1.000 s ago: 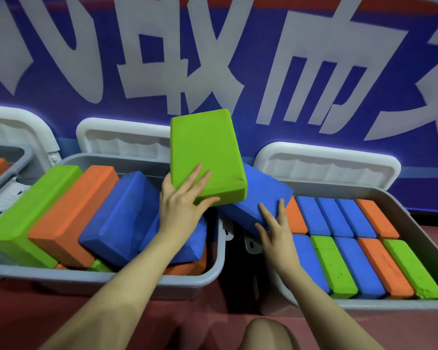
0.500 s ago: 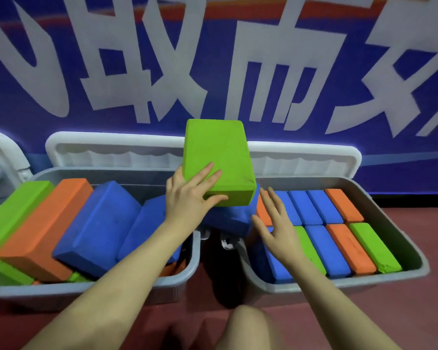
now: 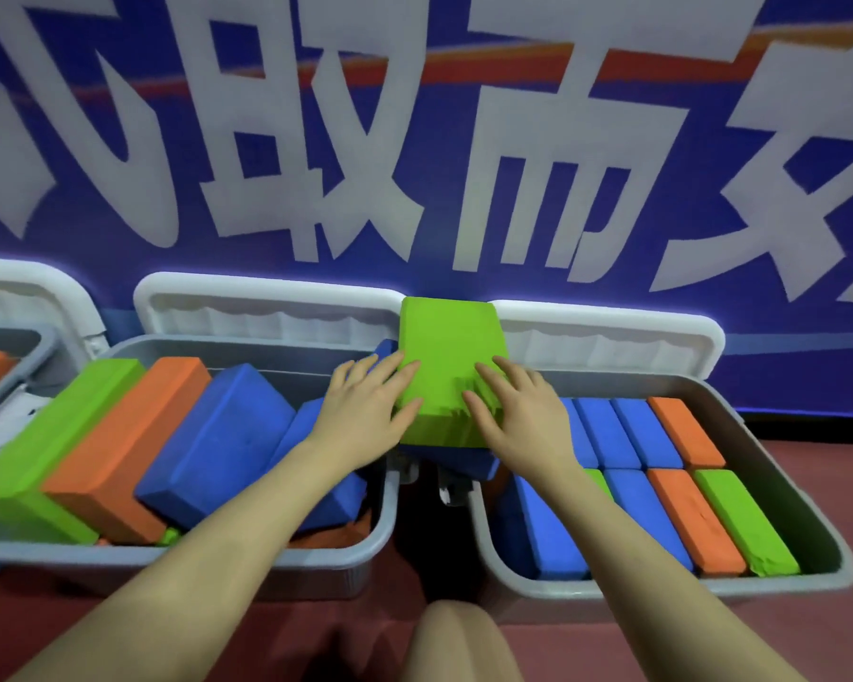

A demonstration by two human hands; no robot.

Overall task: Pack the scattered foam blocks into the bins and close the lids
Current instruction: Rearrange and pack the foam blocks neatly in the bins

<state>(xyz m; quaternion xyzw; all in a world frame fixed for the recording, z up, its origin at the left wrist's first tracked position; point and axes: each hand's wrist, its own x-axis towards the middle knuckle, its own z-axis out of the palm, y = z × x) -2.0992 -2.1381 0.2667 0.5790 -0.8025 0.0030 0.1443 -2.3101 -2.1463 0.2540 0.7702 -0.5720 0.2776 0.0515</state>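
Red floor (image 3: 784,637) runs under my knee (image 3: 459,642) and the two grey bins. Between them, over the gap, a green foam block (image 3: 446,366) lies on a blue block (image 3: 456,460) that bridges both rims. My left hand (image 3: 365,411) rests flat-fingered against its left edge, thumb on top; my right hand (image 3: 518,411) lies spread on its right side. Left bin (image 3: 331,563) holds tilted blocks, right bin (image 3: 818,548) neat rows. Behind, both white lids (image 3: 267,312) stand open against a blue banner (image 3: 414,164).

Left hand (image 3: 365,411), right hand (image 3: 518,411): forearms extended, fingers spread flat.
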